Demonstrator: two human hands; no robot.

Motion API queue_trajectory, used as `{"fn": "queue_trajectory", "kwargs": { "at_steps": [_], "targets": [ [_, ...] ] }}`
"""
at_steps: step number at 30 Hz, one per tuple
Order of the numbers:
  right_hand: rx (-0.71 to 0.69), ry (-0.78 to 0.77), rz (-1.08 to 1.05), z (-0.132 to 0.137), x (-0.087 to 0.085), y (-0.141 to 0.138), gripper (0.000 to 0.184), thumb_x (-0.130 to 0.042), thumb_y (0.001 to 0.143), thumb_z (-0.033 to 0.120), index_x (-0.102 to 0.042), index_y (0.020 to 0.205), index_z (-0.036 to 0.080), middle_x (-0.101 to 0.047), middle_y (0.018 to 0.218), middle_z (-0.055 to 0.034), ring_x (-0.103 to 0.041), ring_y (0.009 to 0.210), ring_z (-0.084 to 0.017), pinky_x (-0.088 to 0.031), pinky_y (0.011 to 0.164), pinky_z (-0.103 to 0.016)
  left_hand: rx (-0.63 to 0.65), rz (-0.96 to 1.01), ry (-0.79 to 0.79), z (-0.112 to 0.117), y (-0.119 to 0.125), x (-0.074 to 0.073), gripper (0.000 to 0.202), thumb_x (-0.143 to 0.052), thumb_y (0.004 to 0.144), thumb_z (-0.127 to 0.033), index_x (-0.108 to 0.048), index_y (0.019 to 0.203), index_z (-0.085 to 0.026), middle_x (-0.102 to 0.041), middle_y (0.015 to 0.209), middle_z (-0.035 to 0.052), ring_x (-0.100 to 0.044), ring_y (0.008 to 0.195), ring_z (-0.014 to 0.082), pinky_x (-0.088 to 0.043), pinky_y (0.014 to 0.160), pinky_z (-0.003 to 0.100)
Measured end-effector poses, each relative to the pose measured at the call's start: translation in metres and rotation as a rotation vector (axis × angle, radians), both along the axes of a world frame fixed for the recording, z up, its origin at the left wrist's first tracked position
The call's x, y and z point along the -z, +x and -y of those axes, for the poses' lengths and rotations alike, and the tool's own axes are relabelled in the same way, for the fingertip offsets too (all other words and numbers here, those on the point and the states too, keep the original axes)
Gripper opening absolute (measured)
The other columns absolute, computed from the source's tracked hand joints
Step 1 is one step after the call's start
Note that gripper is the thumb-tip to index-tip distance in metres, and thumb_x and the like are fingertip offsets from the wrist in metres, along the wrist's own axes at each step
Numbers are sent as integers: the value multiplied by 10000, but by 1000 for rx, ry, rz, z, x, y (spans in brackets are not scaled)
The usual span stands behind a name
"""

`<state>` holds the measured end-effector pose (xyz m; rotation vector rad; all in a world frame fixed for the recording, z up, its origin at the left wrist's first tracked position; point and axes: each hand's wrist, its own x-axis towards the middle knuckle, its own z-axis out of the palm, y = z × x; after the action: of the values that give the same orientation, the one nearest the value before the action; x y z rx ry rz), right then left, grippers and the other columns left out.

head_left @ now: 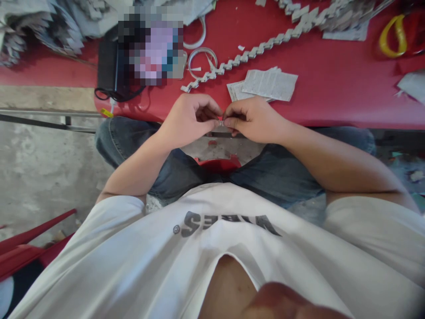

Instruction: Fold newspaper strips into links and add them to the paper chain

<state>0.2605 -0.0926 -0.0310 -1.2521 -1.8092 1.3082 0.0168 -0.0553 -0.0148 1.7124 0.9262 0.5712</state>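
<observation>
My left hand (195,117) and my right hand (250,118) meet fingertip to fingertip just off the front edge of the red table. Both are closed in a pinch on a small strip of paper (221,123), mostly hidden by the fingers. Just beyond them, a zigzag chain of folded paper (244,57) runs diagonally up to the right. Several printed paper slips (270,85) lie in a small pile past my right hand. A roll of tape (216,57) lies beside the chain's near end.
A black box-shaped device (108,66) with a cord stands at the table's left, next to a blurred-out patch. Crumpled newsprint (63,26) fills the back left. Yellow-handled scissors (393,37) lie at the far right. The red table (332,84) ends above my knees.
</observation>
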Motion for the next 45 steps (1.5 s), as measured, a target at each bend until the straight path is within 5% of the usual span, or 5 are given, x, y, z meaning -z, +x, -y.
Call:
{"fn": "queue_trajectory", "kwargs": {
  "at_steps": [10,19,27,35,45],
  "targets": [
    [43,219,328,6,-2,-6,71,-722,983,222,-739,916,204,-768,800,-48,-681,759,-236,-478,775,-405,-34,-242,134,2,9,4,61,-861,856,-238,-823,847,-190,-747,731,9,-634,681,136,-471,680,338],
    [219,277,125,6,5,-2,163,-816,995,390,-760,931,251,-757,793,-29,-639,687,-210,-541,716,-402,-210,-64,236,-2,15,27,176,-931,850,-304,-778,812,-226,-748,830,40,-580,689,137,-480,656,350],
    [174,358,186,3,6,2,159,-848,960,381,-773,939,242,-790,832,-47,-690,759,-236,-546,743,-399,-42,-92,165,-4,16,25,160,-844,804,-135,-712,794,-226,-692,695,-12,-601,645,138,-438,622,328],
    [206,222,-6,-3,-2,-1,311,-958,923,480,-750,859,259,-751,790,-20,-636,695,-203,-521,656,-386,10,22,58,-4,17,26,164,-869,824,-210,-707,814,-223,-682,694,-14,-585,623,124,-428,589,321],
    [147,4,-177,3,8,-17,608,-851,886,856,-724,957,266,-763,841,-15,-708,652,-188,-544,558,-340,-355,276,-67,-8,28,35,492,-802,959,-545,-483,753,-231,-566,686,-23,-579,598,96,-441,537,291]
  ]
}}
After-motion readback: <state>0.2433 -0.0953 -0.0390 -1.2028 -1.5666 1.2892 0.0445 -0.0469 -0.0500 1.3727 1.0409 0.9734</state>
